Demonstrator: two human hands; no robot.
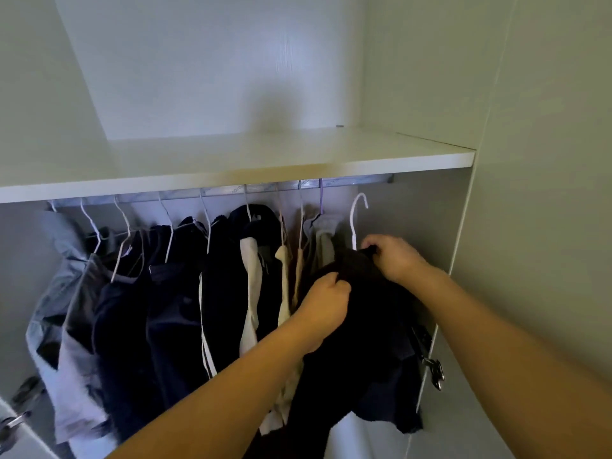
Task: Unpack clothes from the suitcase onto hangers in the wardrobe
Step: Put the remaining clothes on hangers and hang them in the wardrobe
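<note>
I look into the wardrobe. A black garment [364, 326] is on a white hanger [356, 217] whose hook is free in the air, just below and to the right of the metal rail [331, 184]. My left hand [323, 308] is shut on the garment's shoulder cloth. My right hand [394, 256] pinches the garment's collar at the base of the hanger's hook. Left of it, several clothes [172, 293] hang on the rail: dark, grey, cream and pale blue pieces. The suitcase is out of sight.
A white shelf [298, 157] runs just above the rail. The wardrobe's right side wall [430, 226] stands close to my right hand, with a metal door hinge [433, 369] lower down. Another hinge [23, 402] sits at the lower left.
</note>
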